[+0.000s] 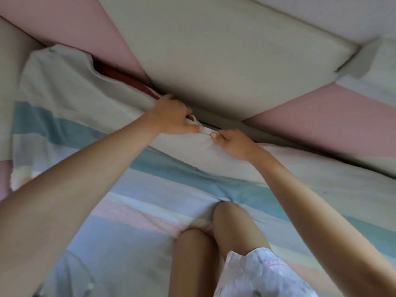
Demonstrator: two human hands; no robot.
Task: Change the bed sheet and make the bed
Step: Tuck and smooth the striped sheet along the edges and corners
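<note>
A bed sheet (137, 189) with pale grey, teal, lilac and pink stripes covers the mattress under my knees. Its far edge runs along the padded headboard (214, 50). My left hand (173, 116) grips a bunched fold of that edge right at the gap by the headboard. My right hand (231, 144) pinches the same edge a few centimetres to the right. A small white loop of fabric shows between the two hands. To the left the sheet's corner (53, 67) lies loose and turned back, baring a strip of red mattress (126, 79).
The headboard has grey and pink padded panels, with a pink panel (332, 118) at the right. My bare knees (225, 232) rest on the sheet at the bottom centre, beside a white patterned garment (261, 275).
</note>
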